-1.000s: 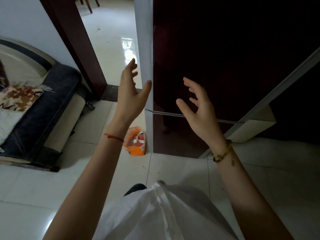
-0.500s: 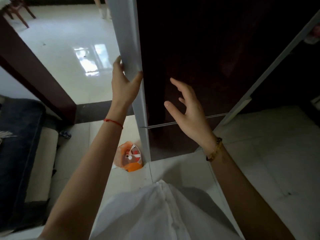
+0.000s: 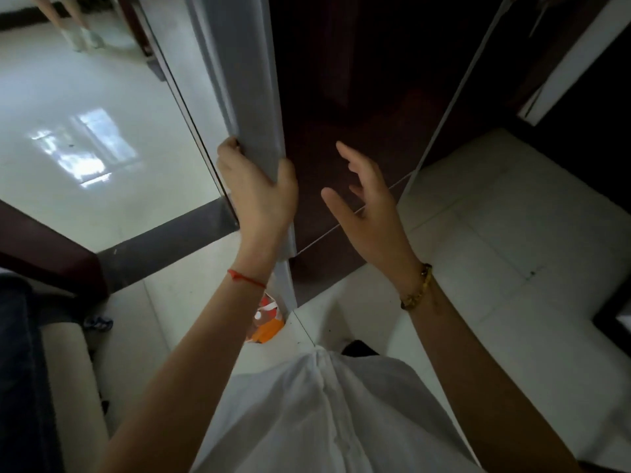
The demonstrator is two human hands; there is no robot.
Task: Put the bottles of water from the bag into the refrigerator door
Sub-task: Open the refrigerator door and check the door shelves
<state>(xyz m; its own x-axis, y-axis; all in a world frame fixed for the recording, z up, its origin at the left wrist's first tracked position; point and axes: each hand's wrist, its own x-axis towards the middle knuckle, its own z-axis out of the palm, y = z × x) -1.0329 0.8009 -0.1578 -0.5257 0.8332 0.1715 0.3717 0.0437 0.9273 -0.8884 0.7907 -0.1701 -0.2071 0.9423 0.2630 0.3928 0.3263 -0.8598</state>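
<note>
A tall refrigerator with a dark red door (image 3: 358,80) and a grey side edge (image 3: 249,97) stands in front of me. My left hand (image 3: 257,191) is wrapped around that grey door edge, fingers behind it and thumb on the front. My right hand (image 3: 367,206) hovers open just in front of the dark door, fingers spread, holding nothing. An orange and white bag (image 3: 266,322) lies on the floor at the foot of the refrigerator, mostly hidden behind my left forearm. No bottles show.
Glossy white tiled floor (image 3: 85,131) runs through a doorway with a dark threshold (image 3: 164,244) on the left. A dark sofa edge (image 3: 20,370) sits at the lower left. Another person's legs (image 3: 68,18) stand at the top left. Dark furniture (image 3: 597,97) is at the right.
My left hand has gone from open in the air to gripping the refrigerator's grey door edge. My head has moved closer and tilted down. The right hand stays open near the door.
</note>
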